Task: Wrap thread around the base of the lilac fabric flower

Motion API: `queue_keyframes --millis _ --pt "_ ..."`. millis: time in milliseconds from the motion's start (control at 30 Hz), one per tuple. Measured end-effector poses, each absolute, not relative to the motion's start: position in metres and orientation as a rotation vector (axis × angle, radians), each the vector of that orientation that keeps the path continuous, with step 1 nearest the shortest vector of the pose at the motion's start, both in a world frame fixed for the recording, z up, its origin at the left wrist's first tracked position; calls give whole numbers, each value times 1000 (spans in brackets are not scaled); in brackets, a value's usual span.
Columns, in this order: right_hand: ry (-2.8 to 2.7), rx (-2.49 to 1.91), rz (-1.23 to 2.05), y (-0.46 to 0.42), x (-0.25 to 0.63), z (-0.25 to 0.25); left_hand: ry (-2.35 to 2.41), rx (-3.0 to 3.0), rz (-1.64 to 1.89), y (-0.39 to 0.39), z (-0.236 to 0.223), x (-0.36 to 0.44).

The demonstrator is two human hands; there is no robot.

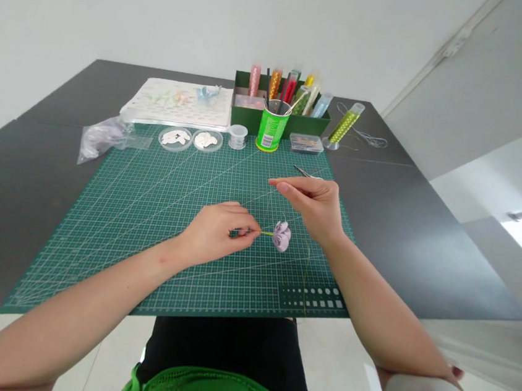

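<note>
Head view, purple flower [281,236] just beyond left hand's [222,232] fingertips

Craft workspace — gridded cutting mat [149,190]

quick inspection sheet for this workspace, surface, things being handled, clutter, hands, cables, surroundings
Surface: dark table, green gridded mat on it
Things handled: lilac flower on a green stem, above the mat
Clutter: plastic bag, two dishes of white pieces, green can of sticks, green box of coloured tubes, all toward the back; pointed metal tool partly hidden behind the right hand
Hands: left pinches the stem; right has fingertips together, any thread there too fine to confirm
Cables: nothing seen; only a loose thin coil, back right
Surroundings: pale wall behind, light floor
</note>
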State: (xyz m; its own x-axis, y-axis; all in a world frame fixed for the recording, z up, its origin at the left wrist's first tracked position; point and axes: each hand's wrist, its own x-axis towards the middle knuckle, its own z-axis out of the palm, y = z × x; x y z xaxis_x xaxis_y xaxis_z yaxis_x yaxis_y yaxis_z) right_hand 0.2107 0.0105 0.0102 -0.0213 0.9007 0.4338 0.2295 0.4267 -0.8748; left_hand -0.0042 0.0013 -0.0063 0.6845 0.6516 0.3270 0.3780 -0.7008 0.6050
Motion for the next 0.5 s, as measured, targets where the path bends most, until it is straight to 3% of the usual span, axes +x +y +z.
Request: queue_keyframes --millis 233,500 --pt "-1570 -1075 718 21 213 -2 738 2273 798 -3 0 -4" --pt "-1678 -1072 921 28 212 -15 713 2291 1124 -6 7 -7"
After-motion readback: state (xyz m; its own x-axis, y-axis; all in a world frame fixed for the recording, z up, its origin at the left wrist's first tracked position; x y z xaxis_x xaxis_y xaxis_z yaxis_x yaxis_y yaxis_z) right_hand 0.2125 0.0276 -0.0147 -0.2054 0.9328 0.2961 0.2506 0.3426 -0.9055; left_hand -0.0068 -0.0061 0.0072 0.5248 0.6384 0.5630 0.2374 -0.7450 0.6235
